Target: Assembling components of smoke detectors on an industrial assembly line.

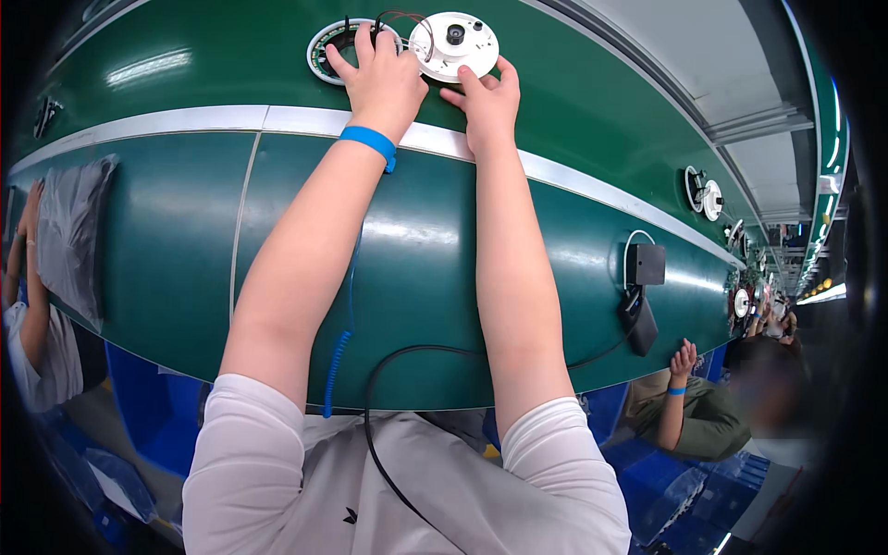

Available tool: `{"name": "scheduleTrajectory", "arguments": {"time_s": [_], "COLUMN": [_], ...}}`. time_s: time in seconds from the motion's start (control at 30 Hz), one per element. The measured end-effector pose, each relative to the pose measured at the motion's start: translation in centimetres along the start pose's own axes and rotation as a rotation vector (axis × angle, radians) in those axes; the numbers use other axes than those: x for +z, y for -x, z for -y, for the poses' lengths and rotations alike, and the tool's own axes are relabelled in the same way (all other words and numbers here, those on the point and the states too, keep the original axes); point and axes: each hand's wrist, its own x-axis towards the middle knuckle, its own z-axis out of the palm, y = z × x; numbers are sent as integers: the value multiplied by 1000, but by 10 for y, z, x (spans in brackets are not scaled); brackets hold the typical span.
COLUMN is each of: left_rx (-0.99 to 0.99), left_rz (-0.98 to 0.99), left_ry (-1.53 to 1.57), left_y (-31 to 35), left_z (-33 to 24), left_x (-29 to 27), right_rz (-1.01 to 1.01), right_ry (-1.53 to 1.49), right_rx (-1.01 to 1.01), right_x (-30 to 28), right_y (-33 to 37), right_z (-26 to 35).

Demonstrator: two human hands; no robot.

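At the far side of the bench, my left hand [384, 88] is closed over a round white-rimmed housing [317, 67] with a dark inside. Its fingers are bent onto the housing and partly hide it. Just to the right, my right hand [490, 104] grips the near edge of a white round disc [433, 67], the thumb on its face. A black cylindrical part [455, 34] stands on the disc. Thin wires [407, 15] run between disc and housing. My left wrist wears a blue wristband [370, 144].
A metal strip [222, 118] crosses the green bench. At right lie a black box [646, 265] with a cable and another round white assembly [710, 199]. A grey plastic bag [74, 236] lies at left near a person's hands. A blue coiled cord [337, 370] hangs near my left arm. Another person sits at right.
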Motion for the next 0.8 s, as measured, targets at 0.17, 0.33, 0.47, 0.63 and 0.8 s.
{"name": "scheduleTrajectory", "arguments": {"time_s": [0.17,0.33,0.47,0.63,0.8], "left_rx": [-33,-81,-501,-452,-615], "left_rz": [-2,-112,111,9,164], "left_ry": [139,433,973,1108,1427], "left_y": [24,72,96,103,92], "left_z": [16,19,7,39,13], "left_x": [-19,-59,-72,-70,-88], "right_rz": [-4,-196,-219,134,127], "right_ry": [354,513,519,270,442], "right_rx": [-11,-71,-263,-216,-162], "right_x": [13,14,-35,-46,-88], "right_y": [12,34,39,81,127], "right_z": [3,7,-12,-18,16]}}
